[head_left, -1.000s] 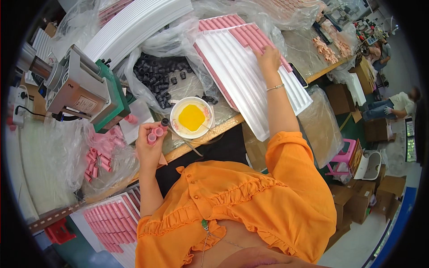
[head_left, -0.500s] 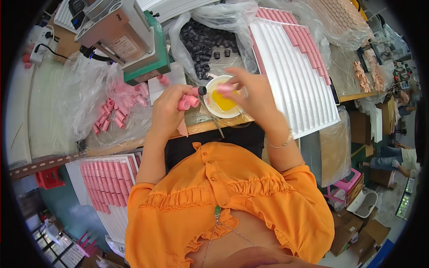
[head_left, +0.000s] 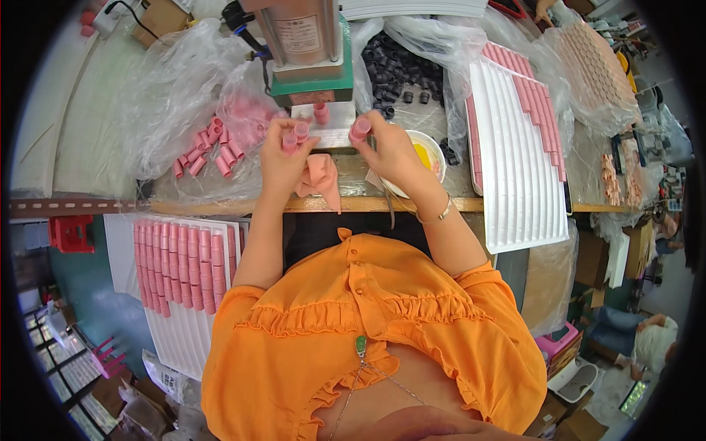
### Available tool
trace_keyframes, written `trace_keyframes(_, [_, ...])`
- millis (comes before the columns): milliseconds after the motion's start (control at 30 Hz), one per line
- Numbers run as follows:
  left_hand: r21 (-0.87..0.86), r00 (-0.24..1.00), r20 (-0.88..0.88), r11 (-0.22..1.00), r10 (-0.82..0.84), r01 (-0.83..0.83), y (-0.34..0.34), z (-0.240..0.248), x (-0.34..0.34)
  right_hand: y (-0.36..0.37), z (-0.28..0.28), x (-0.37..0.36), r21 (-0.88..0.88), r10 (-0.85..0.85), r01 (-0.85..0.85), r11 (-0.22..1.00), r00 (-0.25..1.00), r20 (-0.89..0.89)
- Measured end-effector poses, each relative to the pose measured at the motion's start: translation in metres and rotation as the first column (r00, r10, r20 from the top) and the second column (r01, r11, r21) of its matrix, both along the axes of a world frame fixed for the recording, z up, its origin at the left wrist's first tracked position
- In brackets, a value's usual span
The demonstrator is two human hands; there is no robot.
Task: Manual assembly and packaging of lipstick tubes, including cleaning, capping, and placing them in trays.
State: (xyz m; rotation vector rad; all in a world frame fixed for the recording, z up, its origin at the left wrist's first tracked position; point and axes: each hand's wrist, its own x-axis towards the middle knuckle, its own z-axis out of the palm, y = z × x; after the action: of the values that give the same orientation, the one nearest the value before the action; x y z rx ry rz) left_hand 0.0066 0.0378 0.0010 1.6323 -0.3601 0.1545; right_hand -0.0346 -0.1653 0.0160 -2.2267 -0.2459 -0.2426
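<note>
Your right grip (head_left: 393,152) is closed on one pink tube (head_left: 360,130), and the relation which I judge most important is between this tube and the metal plate (head_left: 331,139) under the green press block (head_left: 312,87). The tube is at the right end of the plate, its open end turned up, so its long axis seems near to upright; whether it touches the plate, I cannot tell. A standing tube (head_left: 321,113) is on the plate, to the left and slightly far from it. Your left grip (head_left: 282,156) is closed around two pink tubes (head_left: 297,135) at the plate's left end, and looks like the nearer hand to the standing one. The block overhangs the far side, which may limit access. On the desk (head_left: 360,206), loose tubes (head_left: 213,140) lie to the left, a pink cloth (head_left: 319,176) near, a bowl (head_left: 441,163) of yellow liquid just right, partly behind your right hand, with black rings (head_left: 390,70) farther away and a white tray (head_left: 515,187) at right.
</note>
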Motion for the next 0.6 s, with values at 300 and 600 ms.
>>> trace_keyframes(300, [0.293, 0.993, -0.069, 0.953, 0.100, -0.075, 0.007, -0.025, 0.060, 0.039, -0.031, 0.070, -0.144, -0.124, 0.134, 0.980, 0.989, 0.076])
trace_keyframes(600, [0.159, 0.922, -0.231, 0.923, -0.310, 0.350, 0.037, 0.021, -0.017, 0.015, 0.032, -0.022, 0.304, 0.153, -0.108, 0.947, 0.980, -0.130])
